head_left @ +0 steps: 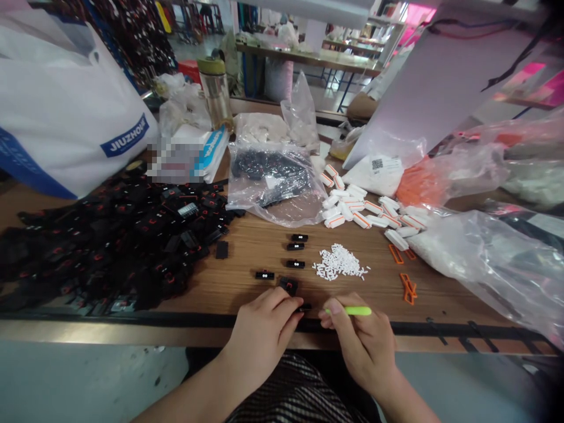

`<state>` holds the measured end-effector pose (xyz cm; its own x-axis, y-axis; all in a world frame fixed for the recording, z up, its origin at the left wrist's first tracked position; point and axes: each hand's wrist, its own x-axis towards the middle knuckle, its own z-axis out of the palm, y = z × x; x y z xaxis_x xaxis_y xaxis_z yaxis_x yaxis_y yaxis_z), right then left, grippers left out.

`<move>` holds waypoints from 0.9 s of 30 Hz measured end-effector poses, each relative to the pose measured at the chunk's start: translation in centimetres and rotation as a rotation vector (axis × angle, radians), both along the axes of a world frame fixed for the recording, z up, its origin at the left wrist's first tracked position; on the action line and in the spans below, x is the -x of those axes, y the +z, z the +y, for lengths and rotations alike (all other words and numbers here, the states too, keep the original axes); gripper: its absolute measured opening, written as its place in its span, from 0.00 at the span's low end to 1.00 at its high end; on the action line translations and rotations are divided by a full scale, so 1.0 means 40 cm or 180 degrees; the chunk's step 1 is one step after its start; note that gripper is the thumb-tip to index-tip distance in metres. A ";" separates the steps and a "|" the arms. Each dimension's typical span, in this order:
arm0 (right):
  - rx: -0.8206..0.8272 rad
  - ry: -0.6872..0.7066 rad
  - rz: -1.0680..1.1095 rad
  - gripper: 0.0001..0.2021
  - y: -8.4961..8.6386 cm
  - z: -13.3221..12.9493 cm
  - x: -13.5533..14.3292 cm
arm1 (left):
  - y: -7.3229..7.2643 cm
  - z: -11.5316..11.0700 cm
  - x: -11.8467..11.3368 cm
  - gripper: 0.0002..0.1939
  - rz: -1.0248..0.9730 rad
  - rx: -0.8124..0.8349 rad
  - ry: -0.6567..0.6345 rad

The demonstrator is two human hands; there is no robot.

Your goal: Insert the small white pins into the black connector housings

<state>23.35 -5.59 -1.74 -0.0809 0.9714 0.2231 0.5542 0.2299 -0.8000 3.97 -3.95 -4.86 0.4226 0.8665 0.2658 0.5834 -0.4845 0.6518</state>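
Note:
Near the table's front edge, my left hand (268,320) is closed, with thumb and fingers pinching a small black plastic part (305,307). A slim tool with a bright yellow-green handle (358,311) is gripped in my right hand (363,338). The tool's thin end points left at the black part; whether it touches cannot be made out. Just beyond my left fingers lies a black piece with a red mark (288,285). Several black parts with paired white dots, among them one black part (265,275), rest farther on. A heap of tiny white pieces (339,262) lies beyond my right hand.
A big pile of black parts (163,235) covers the left side. White cases with orange strips (352,205), orange frames (408,288) and plastic bags (476,252) fill the right. Behind stand a clear bag of black parts (277,182), a bottle (215,94) and a white sack (66,100).

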 end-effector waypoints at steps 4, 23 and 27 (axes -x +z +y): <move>0.0007 0.0302 -0.0285 0.10 0.019 -0.001 0.002 | 0.002 0.001 0.002 0.09 -0.0039 0.0009 0.0009; -0.1050 -0.1307 0.1681 0.14 -0.078 0.046 -0.033 | 0.119 0.116 0.184 0.14 0.1684 -0.0130 0.2161; -0.1061 -0.1391 0.1547 0.13 -0.090 0.042 -0.032 | 0.107 0.149 0.203 0.16 0.2294 0.0151 0.2122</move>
<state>24.65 -3.89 -5.35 0.4817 0.7667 0.4245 0.2514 0.3431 -0.9050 -4.15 2.02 -0.59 -0.1096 0.9894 0.0949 0.9934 0.1060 0.0429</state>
